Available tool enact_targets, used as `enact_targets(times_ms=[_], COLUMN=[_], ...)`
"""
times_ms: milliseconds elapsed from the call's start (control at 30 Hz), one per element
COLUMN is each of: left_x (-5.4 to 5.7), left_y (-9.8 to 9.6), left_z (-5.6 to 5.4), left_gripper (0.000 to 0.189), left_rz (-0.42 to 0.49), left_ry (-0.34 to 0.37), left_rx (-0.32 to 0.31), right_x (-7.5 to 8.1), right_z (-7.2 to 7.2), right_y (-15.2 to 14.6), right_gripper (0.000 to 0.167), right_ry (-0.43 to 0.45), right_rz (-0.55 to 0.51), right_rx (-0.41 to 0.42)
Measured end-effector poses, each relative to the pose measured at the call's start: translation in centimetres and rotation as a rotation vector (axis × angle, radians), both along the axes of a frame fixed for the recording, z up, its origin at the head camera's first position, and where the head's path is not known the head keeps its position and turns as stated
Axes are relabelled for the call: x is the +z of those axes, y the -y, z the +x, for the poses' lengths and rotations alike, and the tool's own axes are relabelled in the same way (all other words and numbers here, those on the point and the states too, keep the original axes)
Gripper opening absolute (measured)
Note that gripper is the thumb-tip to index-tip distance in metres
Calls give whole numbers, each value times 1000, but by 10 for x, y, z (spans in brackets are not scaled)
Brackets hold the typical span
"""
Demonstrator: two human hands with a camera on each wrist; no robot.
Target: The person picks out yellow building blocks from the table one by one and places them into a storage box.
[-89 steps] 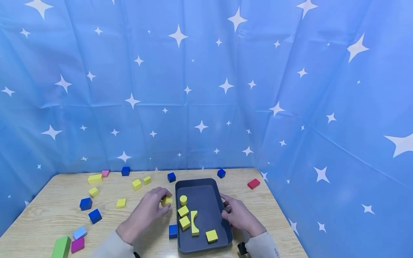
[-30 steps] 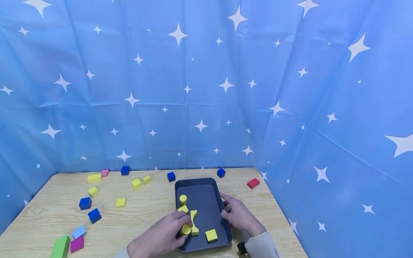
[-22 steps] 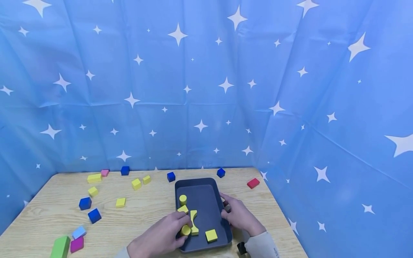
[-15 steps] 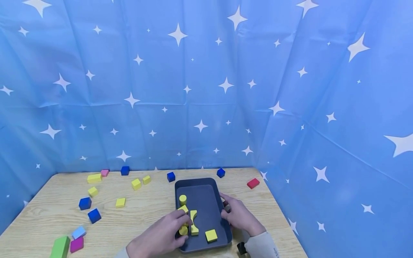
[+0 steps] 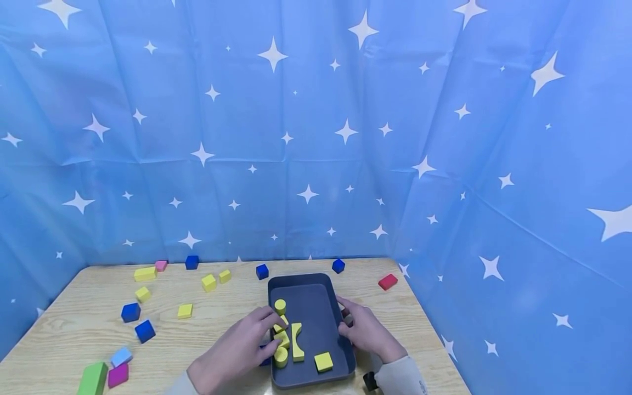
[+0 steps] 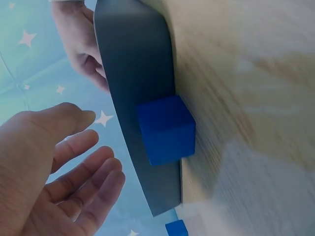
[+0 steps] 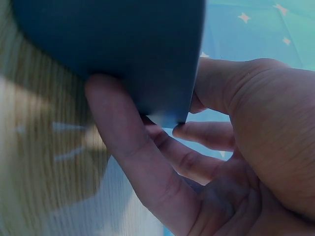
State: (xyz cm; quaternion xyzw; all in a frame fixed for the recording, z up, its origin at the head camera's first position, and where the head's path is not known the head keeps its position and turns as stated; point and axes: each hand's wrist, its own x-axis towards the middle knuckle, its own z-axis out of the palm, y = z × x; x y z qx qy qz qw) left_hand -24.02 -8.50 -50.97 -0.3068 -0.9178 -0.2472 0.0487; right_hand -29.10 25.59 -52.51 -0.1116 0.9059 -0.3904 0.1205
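Observation:
A dark grey tray (image 5: 316, 299) lies on the wooden table. In it are a yellow cylinder (image 5: 280, 305), yellow cubes (image 5: 283, 339), a yellow arch (image 5: 297, 341), a flat yellow square (image 5: 323, 361) and a second yellow cylinder (image 5: 281, 356) near the left front. My left hand (image 5: 257, 336) is at the tray's left wall, fingers spread over the cubes; the left wrist view shows this hand (image 6: 64, 162) relaxed and holding nothing. A blue cube (image 6: 166, 129) rests against the tray's outer wall (image 6: 133, 64). My right hand (image 5: 356, 325) grips the tray's right rim (image 7: 113, 44), thumb and fingers (image 7: 128, 147) round it.
Loose blocks lie on the table's left and far side: blue cubes (image 5: 130, 311) (image 5: 145, 331), yellow blocks (image 5: 185, 311) (image 5: 209, 282), a green block (image 5: 92, 378), a magenta block (image 5: 118, 374). A red block (image 5: 388, 281) is at the far right. Starred blue cloth walls (image 5: 316, 137) the table.
My left hand carried a yellow cylinder from the table into the tray, set it down near the left front and let go; its fingers have moved up over the cubes. The right hand has kept still.

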Motion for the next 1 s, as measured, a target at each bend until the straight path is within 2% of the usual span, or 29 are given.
enact_targets(times_ms=[133,233,333,467,633,800,1000], left_x=[-2,-2,-3,-3,-4,-3,-3], left_y=[4,8,12,20,31,43,55], left_z=[-4,-7,-12,-20,-34,-48,-62], left_gripper=[22,23,22,21,21,20,20], left_rz=[7,9,10,27,23,-10,-30], left_ry=[-74,-100,-95,-50,-23,-67,-88], left_rx=[32,75,135,206,268,300,392], right_x=[0,0,0,-2,-3,0,-1], right_z=[0,0,0,1,1,1,2], right_y=[0,0,-1,0,0,1,1], right_gripper=[77,77,77,77,77,77,77], right_ry=[-1,-5,-5,7,7,5,9], right_rz=[-2,-1,1,-5,-8,-9,-7], right_rx=[-1,0,0,1,1,-2,-5])
